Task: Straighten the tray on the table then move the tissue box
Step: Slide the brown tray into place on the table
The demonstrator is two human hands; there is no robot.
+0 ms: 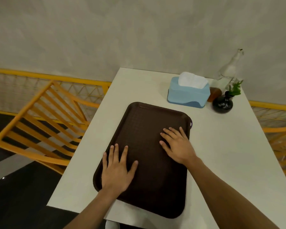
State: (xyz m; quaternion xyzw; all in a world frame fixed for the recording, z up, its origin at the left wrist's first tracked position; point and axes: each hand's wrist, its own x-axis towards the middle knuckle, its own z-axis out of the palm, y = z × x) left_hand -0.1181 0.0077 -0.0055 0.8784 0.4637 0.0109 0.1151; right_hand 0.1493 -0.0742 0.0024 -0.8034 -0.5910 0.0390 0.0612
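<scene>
The left hand (116, 171) lay flat, fingers spread, on the brown tray's (149, 162) near-left part; the right hand (177, 146) pressed flat and open toward its right rim. The tray sat skewed by the table's (229, 154) near edge. The blue tissue box (187, 95) stood toward the far right corner, beside a black vase (222, 103).

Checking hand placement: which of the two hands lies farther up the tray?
The right hand, flat near the brown plastic tray's right rim; the left hand rests lower, by the left rim.
</scene>
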